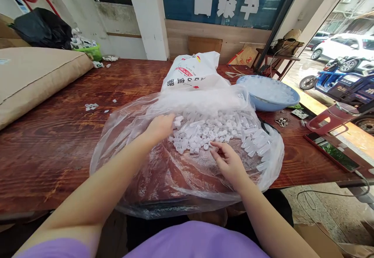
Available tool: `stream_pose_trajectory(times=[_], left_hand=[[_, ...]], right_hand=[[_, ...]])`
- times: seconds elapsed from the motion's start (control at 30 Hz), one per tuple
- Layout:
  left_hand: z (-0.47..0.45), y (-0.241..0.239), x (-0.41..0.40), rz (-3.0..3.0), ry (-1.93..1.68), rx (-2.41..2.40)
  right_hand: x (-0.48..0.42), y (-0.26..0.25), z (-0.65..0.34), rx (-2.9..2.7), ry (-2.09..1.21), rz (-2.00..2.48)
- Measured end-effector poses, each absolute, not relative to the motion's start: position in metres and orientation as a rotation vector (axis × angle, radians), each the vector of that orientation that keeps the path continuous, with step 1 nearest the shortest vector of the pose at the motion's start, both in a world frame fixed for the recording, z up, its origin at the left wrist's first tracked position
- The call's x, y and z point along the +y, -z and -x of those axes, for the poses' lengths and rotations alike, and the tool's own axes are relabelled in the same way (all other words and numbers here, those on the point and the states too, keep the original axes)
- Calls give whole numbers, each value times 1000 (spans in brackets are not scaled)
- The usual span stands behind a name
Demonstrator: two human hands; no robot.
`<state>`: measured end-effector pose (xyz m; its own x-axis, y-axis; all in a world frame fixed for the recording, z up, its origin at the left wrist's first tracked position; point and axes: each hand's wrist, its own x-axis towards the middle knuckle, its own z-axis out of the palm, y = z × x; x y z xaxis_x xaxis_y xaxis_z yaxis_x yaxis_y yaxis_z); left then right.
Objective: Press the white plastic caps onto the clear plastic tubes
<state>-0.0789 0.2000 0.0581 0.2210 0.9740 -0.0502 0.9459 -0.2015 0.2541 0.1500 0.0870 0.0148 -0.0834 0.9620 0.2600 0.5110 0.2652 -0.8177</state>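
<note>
A loose pile of small white plastic caps [210, 132] lies on a clear plastic bag [140, 172] spread over the table. Translucent white tubes [257, 141] are heaped at the pile's right side. My left hand [161, 129] reaches to the pile's left edge, beside several white pieces; its fingertips are mostly hidden. At the pile's near edge is my right hand [229, 160]. Its thumb and index finger are apart, their tips close to a single round cap [206, 146], and no held piece shows between them.
Behind the bag stands a white printed sack [193, 71]. A blue basin [269, 94] of translucent pieces sits at the back right. Nearer are keys [282, 122], a red-framed cup [333, 118] and a phone [333, 151] with a cable. A large brown paper sack [41, 75] lies left on the wooden table [58, 145].
</note>
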Motion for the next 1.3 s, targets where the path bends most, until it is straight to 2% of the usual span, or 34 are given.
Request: stream_pose_trajectory(times=[0.07,0.13,0.2,0.3,0.47,0.6,0.73,0.83,0.9,1.0,1.13,1.3], left_hand=[[67,-63,166,-2292,-265,1621],[55,-65,128,-2090,-521,1263],[44,-63,94,-1816,-580,1038],[35,-54,63,-1442,-617,943],[36,-37,54,-1030,-503,710],[39,-34,61,-958,-278,532],[40,-39,64,-1153,-190,537],[39,-44,61,-1420,-212,703],[38,-47,59,-1544,-221,849],[39,-49,57,-1586,-241,1000],[42,-49,55,-1655,-281,1084],[45,-43,53,-1847,-320,1109]], right_hand=[[80,-15,-146,-1547,-770,1180],[74,-20,-141,-1479,-782,1023],[67,-26,-138,-1573,-791,933],[56,-33,-139,-1730,-931,874],[43,-33,-159,-1655,-1364,779],[41,-40,-178,-1841,-1343,742],[39,-45,-180,-2057,-1113,866],[38,-40,-170,-2190,-824,1116],[37,-36,-165,-2224,-754,1265],[37,-33,-165,-2159,-866,1315],[38,-37,-169,-2223,-1009,1164],[41,-37,-162,-2127,-1061,1375]])
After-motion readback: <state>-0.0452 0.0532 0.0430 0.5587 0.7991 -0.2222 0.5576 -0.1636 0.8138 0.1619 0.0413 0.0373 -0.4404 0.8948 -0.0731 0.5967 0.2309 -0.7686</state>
